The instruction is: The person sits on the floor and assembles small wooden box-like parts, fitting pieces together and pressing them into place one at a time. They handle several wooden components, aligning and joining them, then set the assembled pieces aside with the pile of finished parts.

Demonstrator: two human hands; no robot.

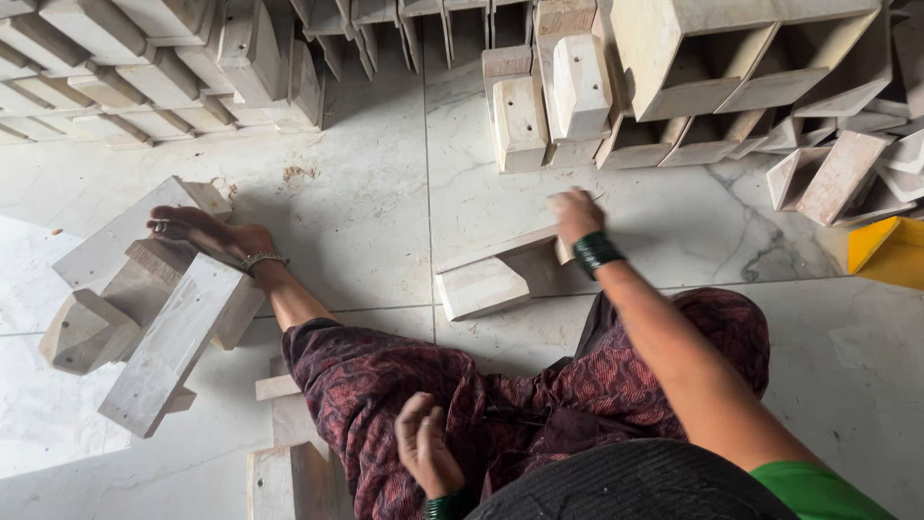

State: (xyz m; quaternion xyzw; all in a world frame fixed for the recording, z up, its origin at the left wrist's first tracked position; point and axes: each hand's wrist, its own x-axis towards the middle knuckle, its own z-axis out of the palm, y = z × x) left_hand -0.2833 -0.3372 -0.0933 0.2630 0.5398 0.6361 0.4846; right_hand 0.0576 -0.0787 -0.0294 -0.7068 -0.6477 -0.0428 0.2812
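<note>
1. From the head camera I see my right hand [576, 214] stretched forward to a small angled wooden assembly [496, 274] lying on the marble floor [366, 221], just ahead of my knees. The fingers are closed around a small pale piece at the assembly's far upper edge; I cannot tell what that piece is.

2. My left hand [426, 445] rests in my lap on the dark red patterned trousers [385, 385], fingers curled loosely and holding nothing that I can see.

3. I judge the step in hand to be work on the far end of the assembly, either rubbing it or fitting something there. The next move would call for steadying the piece, since nothing but the floor holds it and the left hand is well apart from it.

4. The assembly's long axis runs from lower left to upper right in the picture, its blunt square end pointing toward my left knee, its open angled side facing up and toward me.

5. My bare foot [197, 231] lies against another loose pile of wooden pieces [164, 327] on the left. Stacked wooden blocks [539, 96] line the far edge, and a yellow object [890, 250] shows at right.
</note>
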